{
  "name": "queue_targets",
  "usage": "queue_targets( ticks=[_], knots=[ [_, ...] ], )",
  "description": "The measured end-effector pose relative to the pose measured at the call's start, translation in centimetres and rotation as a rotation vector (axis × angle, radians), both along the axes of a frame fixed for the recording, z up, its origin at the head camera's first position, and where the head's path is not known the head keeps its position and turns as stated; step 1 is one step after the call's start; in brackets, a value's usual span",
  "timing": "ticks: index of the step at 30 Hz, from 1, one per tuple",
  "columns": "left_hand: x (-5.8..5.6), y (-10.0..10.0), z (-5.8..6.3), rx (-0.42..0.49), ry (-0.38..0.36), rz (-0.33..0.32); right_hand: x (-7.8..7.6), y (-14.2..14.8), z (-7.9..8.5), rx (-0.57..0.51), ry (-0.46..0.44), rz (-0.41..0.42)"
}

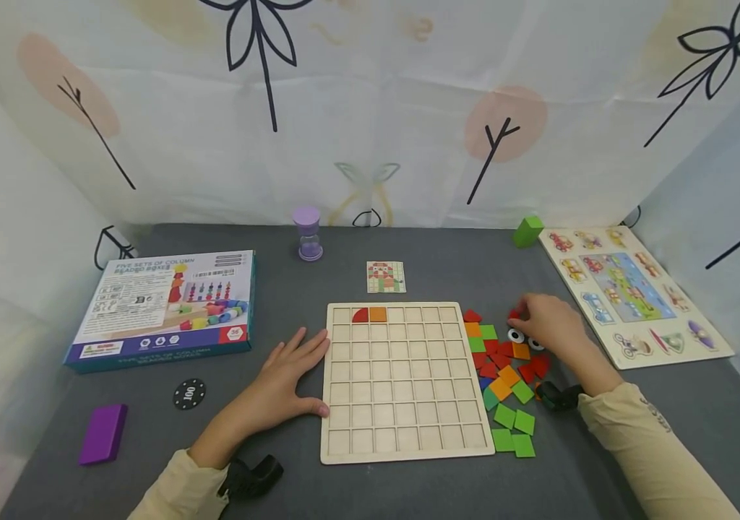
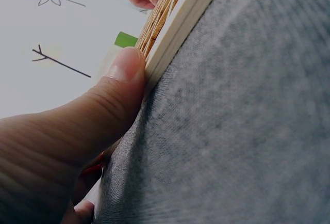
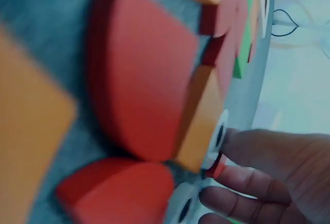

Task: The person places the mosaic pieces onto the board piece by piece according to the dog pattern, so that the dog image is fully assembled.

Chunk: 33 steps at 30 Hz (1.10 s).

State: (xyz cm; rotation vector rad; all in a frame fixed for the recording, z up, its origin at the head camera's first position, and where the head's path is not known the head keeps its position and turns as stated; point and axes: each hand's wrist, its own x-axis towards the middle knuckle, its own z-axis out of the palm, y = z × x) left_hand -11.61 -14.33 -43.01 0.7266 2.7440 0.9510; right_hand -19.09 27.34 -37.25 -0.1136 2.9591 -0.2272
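Note:
A wooden grid board (image 1: 409, 456) lies flat, with a red quarter-round tile (image 1: 360, 315) and an orange square tile (image 1: 378, 314) in its top row. Against the board's left edge rests my left hand (image 1: 285, 386), fingers spread and thumb touching the side. In the left wrist view the thumb (image 2: 121, 82) presses the board's edge (image 2: 172, 33). Over the far end of the loose pile, my right hand (image 1: 552, 326) pinches a small red tile (image 3: 216, 166) between thumb and fingers. Two white eye tiles (image 1: 516, 335) lie just under that hand.
Red, orange, green and blue tiles (image 1: 505, 381) are strewn along the board's right side. A pattern card (image 1: 386, 277) and purple sand timer (image 1: 308, 235) stand behind. Left are a box (image 1: 162, 307), black chip (image 1: 189, 393) and purple block (image 1: 103, 435); right, a picture board (image 1: 689, 339) and green block (image 1: 527, 232).

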Motion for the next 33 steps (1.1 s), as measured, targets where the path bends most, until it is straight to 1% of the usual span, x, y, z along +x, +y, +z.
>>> queue_targets(
  ticks=[3, 5, 9, 12, 14, 17, 20, 24, 28, 33],
  knots=[
    [0.0, 0.0, 0.0, -0.003, 0.000, 0.002, 0.0, -1.0, 0.4, -0.011, 0.027, 0.049],
    [0.0, 0.0, 0.0, -0.007, 0.003, 0.001, 0.0, -2.3, 0.8, -0.032, 0.057, 0.109],
    [0.0, -0.1, 0.1, -0.005, 0.004, 0.003, -0.5, -6.6, 1.6, -0.071, 0.109, 0.262],
    [0.0, -0.2, 0.2, 0.004, 0.000, 0.000, -1.0, -10.1, 1.8, -0.065, 0.109, 0.359],
    [0.0, -0.1, 0.2, 0.007, -0.003, -0.004, -1.4, -12.0, 1.6, -0.049, 0.094, 0.398],
    [0.0, -0.1, 0.2, 0.008, -0.015, -0.007, -1.8, -13.9, 1.1, -0.023, 0.058, 0.417],
    [-0.1, 0.1, 0.1, 0.001, -0.022, -0.005, -2.0, -15.0, 0.8, -0.010, 0.029, 0.418],
    [-0.1, 0.2, 0.1, -0.002, -0.018, -0.005, -1.9, -15.8, 0.7, -0.007, 0.010, 0.413],
    [-0.1, 0.2, 0.1, -0.002, -0.013, -0.003, -2.1, -16.4, 0.5, -0.002, 0.019, 0.414],
    [0.0, 0.1, 0.1, 0.001, -0.019, 0.004, -2.1, -16.7, 0.2, -0.033, 0.010, 0.418]
  ],
)
